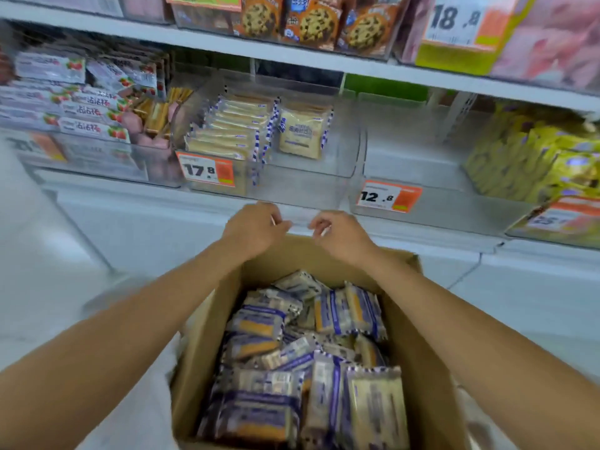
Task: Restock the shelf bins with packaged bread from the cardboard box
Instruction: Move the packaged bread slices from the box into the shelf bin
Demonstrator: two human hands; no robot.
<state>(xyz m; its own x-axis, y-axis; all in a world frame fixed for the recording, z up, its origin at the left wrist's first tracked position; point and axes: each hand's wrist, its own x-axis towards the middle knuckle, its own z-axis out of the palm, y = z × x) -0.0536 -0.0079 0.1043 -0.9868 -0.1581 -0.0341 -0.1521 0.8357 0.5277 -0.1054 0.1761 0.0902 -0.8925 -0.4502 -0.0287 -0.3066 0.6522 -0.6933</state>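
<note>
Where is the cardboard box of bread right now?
In the head view the cardboard box sits bottom centre, open, holding bread packs, just below the left hand and right hand, in front of the shelf.

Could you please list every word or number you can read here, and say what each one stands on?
"17.8": tag on the bread bin.
"12.8": second tag on the right bin.
"18.8": top tag, above the upper shelf.
Too blurred to read: far-left tag, far-right tag, wrappers in the box, strawberry packs, cookie packs.
</note>
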